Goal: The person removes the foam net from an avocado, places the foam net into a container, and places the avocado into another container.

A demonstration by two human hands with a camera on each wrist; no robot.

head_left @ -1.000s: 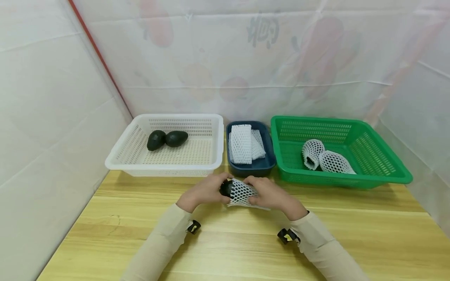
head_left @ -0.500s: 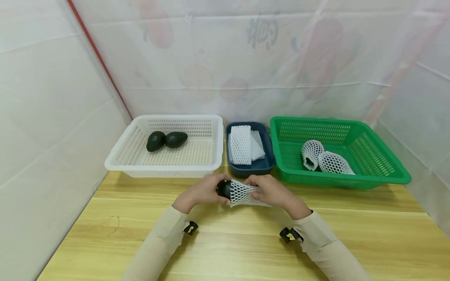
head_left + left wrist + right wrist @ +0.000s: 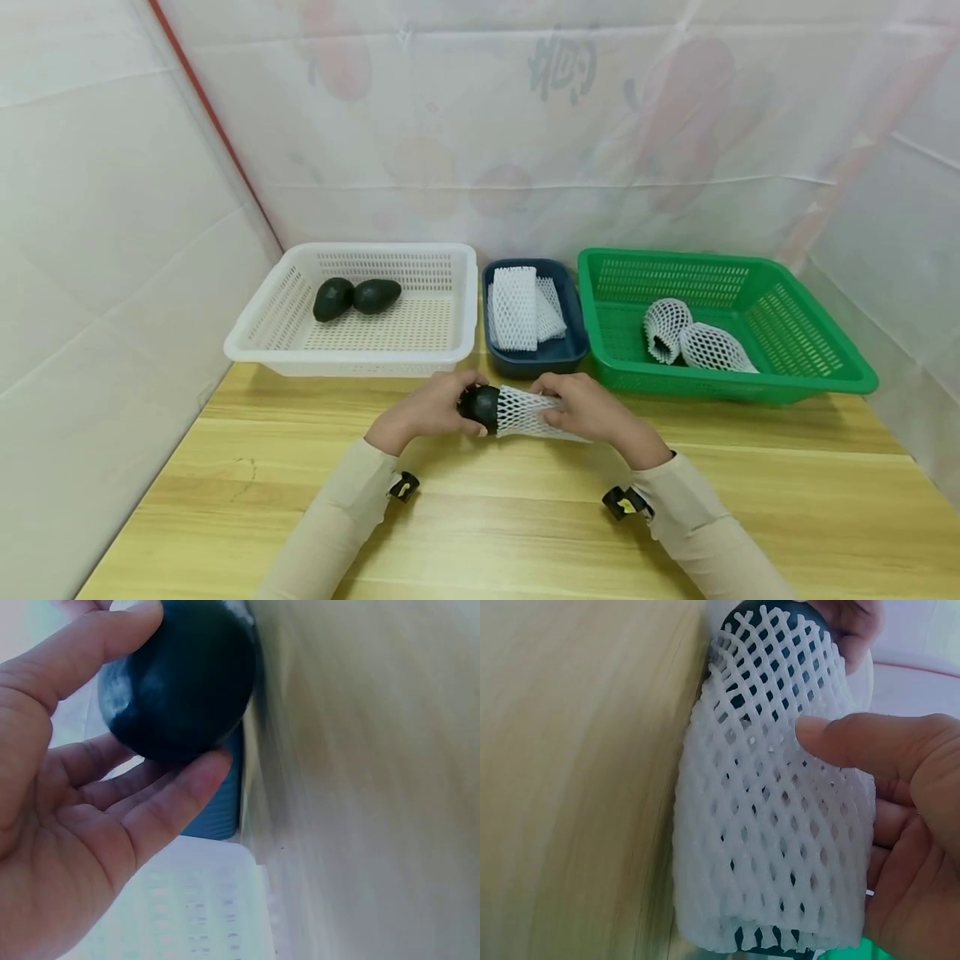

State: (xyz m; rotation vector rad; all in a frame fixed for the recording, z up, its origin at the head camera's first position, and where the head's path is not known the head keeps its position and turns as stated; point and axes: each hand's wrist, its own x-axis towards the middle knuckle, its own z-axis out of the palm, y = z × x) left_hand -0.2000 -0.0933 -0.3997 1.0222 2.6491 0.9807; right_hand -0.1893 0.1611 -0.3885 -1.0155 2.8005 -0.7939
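Observation:
In the head view, my left hand (image 3: 431,407) grips the bare, rounded end of a dark green avocado (image 3: 482,407) low over the table's middle. The left wrist view shows thumb and fingers spread around the avocado's smooth skin (image 3: 187,682). A white foam net sleeve (image 3: 522,412) covers the avocado's other end. My right hand (image 3: 588,408) pinches this sleeve, thumb on top and fingers beneath. Seen from the right wrist, the net (image 3: 772,817) hangs loose and flattened toward its far end, with dark avocado showing through the mesh near the opening.
Behind the hands stand a white basket (image 3: 352,358) with two bare avocados (image 3: 377,297), a dark blue tray (image 3: 551,357) of flat foam nets (image 3: 515,308), and a green basket (image 3: 795,333) with two net-covered avocados (image 3: 716,346). A printed sheet (image 3: 450,125) hangs behind.
Both hands have drawn slightly apart, left hand leftward with the avocado, right hand rightward with the net. More bare avocado shows at the net's opening.

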